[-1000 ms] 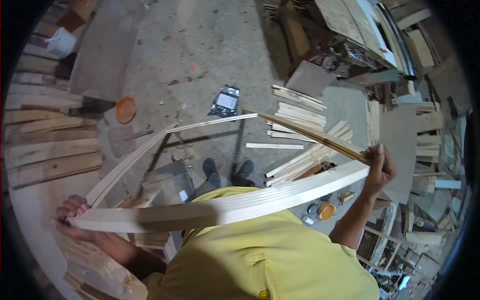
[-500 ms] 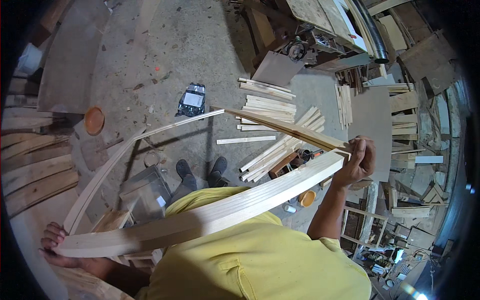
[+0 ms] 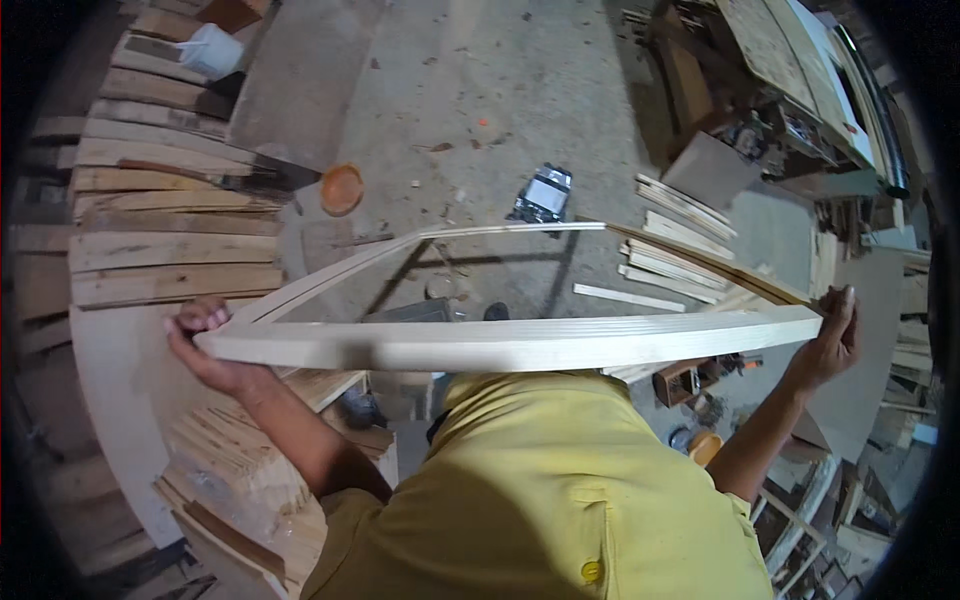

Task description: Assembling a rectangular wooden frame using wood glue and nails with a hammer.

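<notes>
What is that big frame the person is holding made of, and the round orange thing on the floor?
The frame looks like pale bare wood: smooth sawn faces with faint grain, no paint. The left hand and right hand grip its two ends. The round orange dish could be plastic or clay; it's too small to tell.

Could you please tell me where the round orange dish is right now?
In the head view, the round orange dish lies on the concrete floor, upper left, beside the stacked planks, beyond the wooden frame.
</notes>
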`<state>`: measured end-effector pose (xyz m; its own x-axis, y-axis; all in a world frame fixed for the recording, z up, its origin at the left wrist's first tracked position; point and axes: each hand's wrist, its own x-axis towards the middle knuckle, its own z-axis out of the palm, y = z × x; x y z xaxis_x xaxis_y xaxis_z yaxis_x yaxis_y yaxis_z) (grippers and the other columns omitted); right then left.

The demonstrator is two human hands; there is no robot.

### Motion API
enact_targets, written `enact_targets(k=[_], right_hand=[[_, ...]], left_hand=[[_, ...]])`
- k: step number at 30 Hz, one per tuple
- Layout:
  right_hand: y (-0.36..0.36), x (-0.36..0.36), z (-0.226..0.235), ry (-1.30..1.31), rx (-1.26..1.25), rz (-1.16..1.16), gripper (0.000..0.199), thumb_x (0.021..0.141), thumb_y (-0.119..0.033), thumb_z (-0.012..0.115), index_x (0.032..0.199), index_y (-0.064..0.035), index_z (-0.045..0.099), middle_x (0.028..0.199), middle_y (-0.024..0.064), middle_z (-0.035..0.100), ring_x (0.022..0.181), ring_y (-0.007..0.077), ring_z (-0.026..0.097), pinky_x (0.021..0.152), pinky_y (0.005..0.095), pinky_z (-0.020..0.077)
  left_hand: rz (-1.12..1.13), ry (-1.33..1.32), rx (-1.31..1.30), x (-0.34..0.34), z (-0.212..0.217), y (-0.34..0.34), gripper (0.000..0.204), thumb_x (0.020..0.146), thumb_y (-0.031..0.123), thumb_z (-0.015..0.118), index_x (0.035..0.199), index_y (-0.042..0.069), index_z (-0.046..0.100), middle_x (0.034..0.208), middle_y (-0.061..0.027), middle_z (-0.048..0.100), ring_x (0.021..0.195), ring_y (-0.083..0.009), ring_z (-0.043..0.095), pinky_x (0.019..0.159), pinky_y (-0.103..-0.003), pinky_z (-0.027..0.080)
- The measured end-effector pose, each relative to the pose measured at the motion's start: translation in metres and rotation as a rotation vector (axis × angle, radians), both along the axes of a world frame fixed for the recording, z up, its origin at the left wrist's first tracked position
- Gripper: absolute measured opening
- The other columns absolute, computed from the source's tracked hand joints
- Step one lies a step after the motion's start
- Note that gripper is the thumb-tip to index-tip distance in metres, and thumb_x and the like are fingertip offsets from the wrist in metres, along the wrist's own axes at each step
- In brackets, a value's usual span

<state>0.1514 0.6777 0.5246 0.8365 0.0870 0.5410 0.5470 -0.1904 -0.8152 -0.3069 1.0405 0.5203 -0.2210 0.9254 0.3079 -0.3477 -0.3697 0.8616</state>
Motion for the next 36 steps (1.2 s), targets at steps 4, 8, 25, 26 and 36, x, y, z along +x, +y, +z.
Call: enact_targets(k=[4, 8, 25, 26, 36], right_hand=[[0.004, 0.002, 0.002, 0.006, 0.031, 0.052, 0.025, 0.093, -0.019, 0.053, 0.084, 0.0027, 0.063, 0.072, 0.0024, 0.055, 0.067, 0.0092, 0.048, 0.062, 0.0227, 0.0392], [0.006, 0.001, 0.003, 0.014, 0.061, 0.040, 0.025, 0.093, -0.019, 0.055, 0.080, 0.0022, 0.060, 0.069, 0.0024, 0.054, 0.064, 0.0086, 0.046, 0.059, 0.0227, 0.0378], [0.003, 0.004, 0.006, 0.040, 0.021, 0.075, 0.025, 0.093, -0.018, 0.054, 0.080, 0.0013, 0.062, 0.065, 0.0003, 0.052, 0.058, 0.0054, 0.040, 0.051, 0.0211, 0.0290], [0.003, 0.004, 0.006, 0.024, 0.028, 0.102, 0.025, 0.093, -0.018, 0.054, 0.080, 0.0013, 0.062, 0.065, 0.0006, 0.052, 0.057, 0.0056, 0.041, 0.051, 0.0211, 0.0297], [0.006, 0.009, 0.007, 0.021, 0.004, 0.147, 0.026, 0.093, -0.018, 0.053, 0.079, 0.0019, 0.062, 0.062, 0.0027, 0.054, 0.056, 0.0078, 0.045, 0.052, 0.0225, 0.0341]], left_hand=[[-0.058, 0.013, 0.046, 0.008, 0.007, -0.002, 0.033, 0.095, 0.027, 0.039, 0.065, 0.011, 0.037, 0.061, -0.0023, 0.036, 0.059, -0.0146, 0.034, 0.059, -0.029, 0.031], [-0.094, -0.056, 0.038, 0.006, 0.005, -0.006, 0.034, 0.095, 0.025, 0.038, 0.064, 0.012, 0.036, 0.058, -0.0018, 0.033, 0.057, -0.0146, 0.032, 0.059, -0.029, 0.030], [-0.125, 0.023, 0.143, -0.005, 0.011, -0.013, 0.043, 0.094, 0.036, 0.032, 0.065, 0.007, 0.046, 0.059, -0.0063, 0.041, 0.059, -0.0185, 0.041, 0.058, -0.031, 0.037], [-0.098, 0.054, 0.132, -0.004, 0.011, -0.014, 0.042, 0.095, 0.035, 0.032, 0.065, 0.007, 0.044, 0.059, -0.0065, 0.041, 0.058, -0.0186, 0.041, 0.056, -0.031, 0.038], [-0.012, 0.138, 0.067, 0.003, 0.010, -0.016, 0.037, 0.095, 0.026, 0.039, 0.062, 0.009, 0.037, 0.055, -0.0051, 0.039, 0.052, -0.0170, 0.041, 0.051, -0.029, 0.037]])
